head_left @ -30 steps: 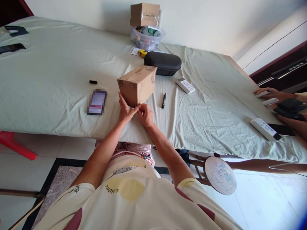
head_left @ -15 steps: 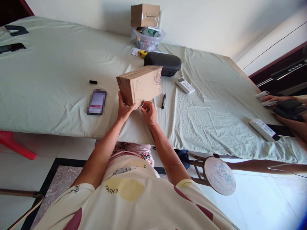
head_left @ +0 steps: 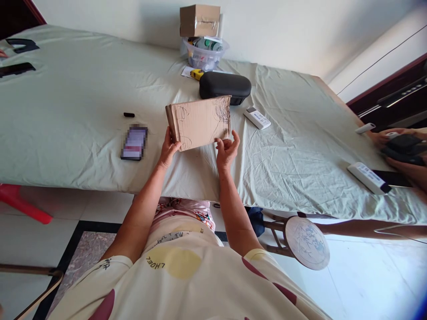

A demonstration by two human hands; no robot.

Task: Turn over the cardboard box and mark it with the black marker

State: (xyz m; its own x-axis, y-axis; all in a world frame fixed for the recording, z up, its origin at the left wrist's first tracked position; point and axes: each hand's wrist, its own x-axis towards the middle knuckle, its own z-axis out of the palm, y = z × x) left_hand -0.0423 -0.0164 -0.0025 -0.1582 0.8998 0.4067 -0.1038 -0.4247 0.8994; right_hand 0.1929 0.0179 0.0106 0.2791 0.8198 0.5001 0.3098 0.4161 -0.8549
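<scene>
A brown cardboard box (head_left: 200, 124) is tilted above the table, its broad face toward me, with dark pen scribbles at the corners. My left hand (head_left: 169, 149) grips its lower left corner, thumb on the front face. At the lower right corner is my right hand (head_left: 227, 149), its fingers apart and partly curled, close to the bottom edge. Whether those fingertips touch the box I cannot tell. The black marker seen earlier is hidden, around where my right hand now is. A small black cap (head_left: 129, 115) lies left of the box, above a phone (head_left: 134, 142) with a lit, blurred screen.
Behind the box sit a black case (head_left: 225, 86), a yellow tape measure (head_left: 196, 74) and a plastic basket (head_left: 205, 58) topped by another carton (head_left: 200, 21). White devices (head_left: 257, 118) lie to the right. Another person's hands (head_left: 405, 149) hold a dark object at the far right.
The box has tipped so that its broad face shows more and its top less. My right hand has moved right along the lower edge, and its fingers have spread.
</scene>
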